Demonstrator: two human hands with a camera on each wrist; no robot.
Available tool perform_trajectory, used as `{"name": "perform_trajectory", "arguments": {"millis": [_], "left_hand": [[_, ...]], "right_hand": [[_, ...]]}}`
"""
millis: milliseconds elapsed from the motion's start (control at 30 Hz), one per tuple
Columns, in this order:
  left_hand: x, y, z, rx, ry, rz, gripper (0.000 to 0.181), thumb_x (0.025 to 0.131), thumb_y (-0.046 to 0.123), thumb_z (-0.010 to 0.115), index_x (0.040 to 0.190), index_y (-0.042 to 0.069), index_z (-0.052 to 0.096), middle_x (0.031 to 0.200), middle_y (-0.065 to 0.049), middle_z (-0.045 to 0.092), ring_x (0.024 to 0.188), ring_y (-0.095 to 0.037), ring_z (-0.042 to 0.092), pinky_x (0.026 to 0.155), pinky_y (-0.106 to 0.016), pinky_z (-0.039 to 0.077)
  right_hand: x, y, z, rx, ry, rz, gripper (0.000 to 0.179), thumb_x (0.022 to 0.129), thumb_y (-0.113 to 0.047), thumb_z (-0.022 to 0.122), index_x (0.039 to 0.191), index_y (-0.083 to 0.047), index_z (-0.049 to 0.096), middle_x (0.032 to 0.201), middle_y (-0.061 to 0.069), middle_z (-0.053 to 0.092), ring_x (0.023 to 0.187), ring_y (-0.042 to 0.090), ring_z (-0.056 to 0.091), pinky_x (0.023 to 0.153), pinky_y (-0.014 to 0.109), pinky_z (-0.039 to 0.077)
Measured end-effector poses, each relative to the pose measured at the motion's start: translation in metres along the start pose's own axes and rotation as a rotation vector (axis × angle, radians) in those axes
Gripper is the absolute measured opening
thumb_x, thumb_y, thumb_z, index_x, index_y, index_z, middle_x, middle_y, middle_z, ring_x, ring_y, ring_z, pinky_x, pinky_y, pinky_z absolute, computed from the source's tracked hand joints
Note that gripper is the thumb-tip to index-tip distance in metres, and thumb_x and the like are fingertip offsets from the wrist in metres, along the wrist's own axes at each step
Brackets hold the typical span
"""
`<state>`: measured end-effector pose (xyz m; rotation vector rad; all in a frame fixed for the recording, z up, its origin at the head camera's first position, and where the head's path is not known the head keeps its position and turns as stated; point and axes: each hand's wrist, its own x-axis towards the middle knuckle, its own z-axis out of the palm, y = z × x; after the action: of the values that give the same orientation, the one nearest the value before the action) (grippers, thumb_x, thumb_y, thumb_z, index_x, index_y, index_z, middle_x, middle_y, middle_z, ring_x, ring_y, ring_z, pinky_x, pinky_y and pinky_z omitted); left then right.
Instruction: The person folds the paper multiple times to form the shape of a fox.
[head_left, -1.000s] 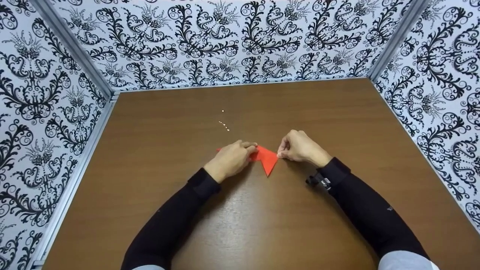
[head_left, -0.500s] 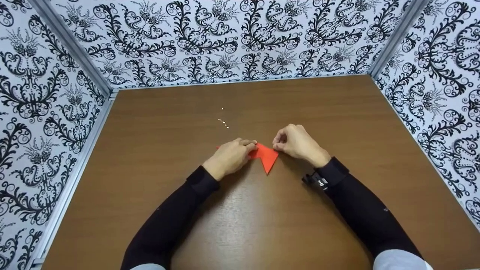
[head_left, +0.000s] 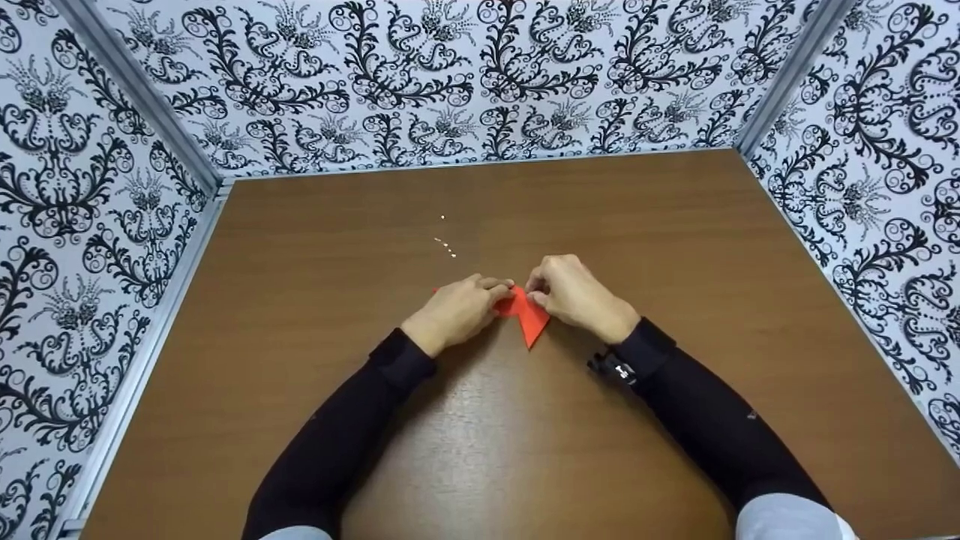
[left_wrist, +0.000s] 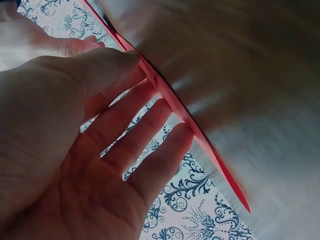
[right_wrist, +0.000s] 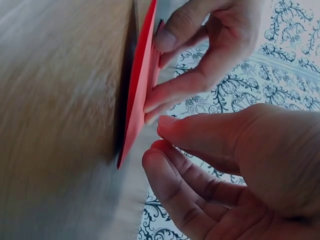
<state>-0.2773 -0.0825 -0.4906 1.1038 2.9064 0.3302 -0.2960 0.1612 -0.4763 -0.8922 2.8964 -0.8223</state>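
Observation:
A folded piece of red paper (head_left: 533,324) lies on the table, one pointed flap aimed toward me. My left hand (head_left: 459,309) covers its left part and presses it down. In the left wrist view, the fingertips and thumb touch the red paper (left_wrist: 222,169), which appears edge-on. My right hand (head_left: 581,296) hovers by the paper's right part, fingers bent and thumb close to the index finger. The right wrist view shows a gap between this hand (right_wrist: 270,155) and the paper (right_wrist: 136,102), with nothing held. Part of the paper is hidden under the left hand.
The brown wooden table (head_left: 337,217) has small white specks (head_left: 445,246) beyond the hands. Patterned black-and-white walls (head_left: 420,82) with grey metal corner posts (head_left: 784,79) enclose it on the left, right and back. A small black device (head_left: 615,369) is strapped at the right wrist.
My right hand has let go of the paper's right corner and moved left over the paper, toward the left hand. The left hand and the paper stay nearly in place.

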Motion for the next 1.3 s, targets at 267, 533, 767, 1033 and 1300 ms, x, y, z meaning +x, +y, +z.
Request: {"name": "perform_trajectory", "arguments": {"millis": [267,533,767,1033,1300], "left_hand": [[-0.001,-0.002,0.000,-0.011,-0.017,0.004,0.042,0.115,0.012,0.073,0.156,0.010,0.072,0.168,-0.013,0.068,0.147,-0.039,0.071,0.120,-0.051,0.063],[-0.002,-0.002,0.001,-0.037,0.001,-0.008,0.047,0.114,0.012,0.075,0.161,0.010,0.069,0.165,-0.015,0.070,0.143,-0.040,0.072,0.115,-0.053,0.066],[-0.002,-0.007,0.000,-0.050,0.005,-0.006,0.043,0.113,0.014,0.077,0.156,0.011,0.074,0.165,-0.011,0.071,0.144,-0.036,0.073,0.117,-0.050,0.065],[-0.001,-0.015,-0.004,-0.058,0.046,0.000,0.031,0.108,0.013,0.085,0.138,0.008,0.082,0.138,-0.012,0.082,0.127,-0.035,0.080,0.104,-0.051,0.070],[-0.006,-0.028,-0.014,-0.031,0.083,-0.192,0.035,0.102,0.027,0.092,0.128,0.005,0.081,0.129,-0.017,0.076,0.121,-0.038,0.078,0.098,-0.056,0.071]], "right_hand": [[0.002,0.002,0.007,-0.061,-0.005,-0.067,0.010,0.098,0.002,0.084,0.094,-0.005,0.090,0.094,0.011,0.082,0.086,0.023,0.075,0.075,0.039,0.063],[0.002,0.003,0.010,-0.070,-0.012,-0.095,0.012,0.097,0.005,0.083,0.092,-0.004,0.089,0.092,0.012,0.080,0.087,0.025,0.075,0.076,0.040,0.063],[0.003,0.002,0.009,-0.068,-0.010,-0.116,0.010,0.097,0.006,0.083,0.098,-0.001,0.091,0.097,0.014,0.084,0.091,0.030,0.082,0.079,0.044,0.070],[0.003,0.003,0.011,-0.087,0.006,-0.133,0.009,0.097,0.006,0.084,0.096,-0.001,0.090,0.095,0.014,0.083,0.089,0.030,0.082,0.078,0.044,0.070],[0.002,0.005,0.012,-0.100,0.026,-0.173,0.009,0.096,0.007,0.085,0.095,-0.001,0.090,0.095,0.015,0.084,0.088,0.030,0.082,0.077,0.044,0.071]]}}
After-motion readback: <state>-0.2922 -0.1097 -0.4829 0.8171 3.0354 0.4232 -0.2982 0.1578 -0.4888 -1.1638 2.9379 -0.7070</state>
